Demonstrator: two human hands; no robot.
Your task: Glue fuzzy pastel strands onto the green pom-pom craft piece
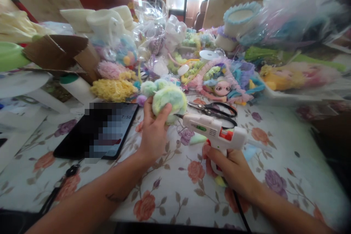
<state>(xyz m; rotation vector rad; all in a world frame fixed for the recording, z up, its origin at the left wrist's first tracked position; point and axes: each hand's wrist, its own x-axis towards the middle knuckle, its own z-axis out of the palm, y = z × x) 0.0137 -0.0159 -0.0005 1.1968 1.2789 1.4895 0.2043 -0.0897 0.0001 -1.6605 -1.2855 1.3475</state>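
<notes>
My left hand (155, 131) is closed around a fluffy pastel green and yellow plush piece (168, 102), thumb pressed on its front. In my right hand (230, 168) is a white hot glue gun (211, 126), gripped by its handle. The gun's nozzle points left and meets or nearly meets the lower right edge of the plush; I cannot tell if they touch. Black-handled scissors (216, 109) lie just behind the gun. A clear glue stick (259, 144) sticks out of the gun's rear, and a black cord hangs from its handle.
A tablet or large phone (95, 131) lies left of my left hand. Yellow curly trim (113, 89), a doll face (222, 88) and pastel ribbons pile up behind. A cardboard box (63, 56) and a white bottle (75, 87) stand at left. The tablecloth (161, 197) is floral.
</notes>
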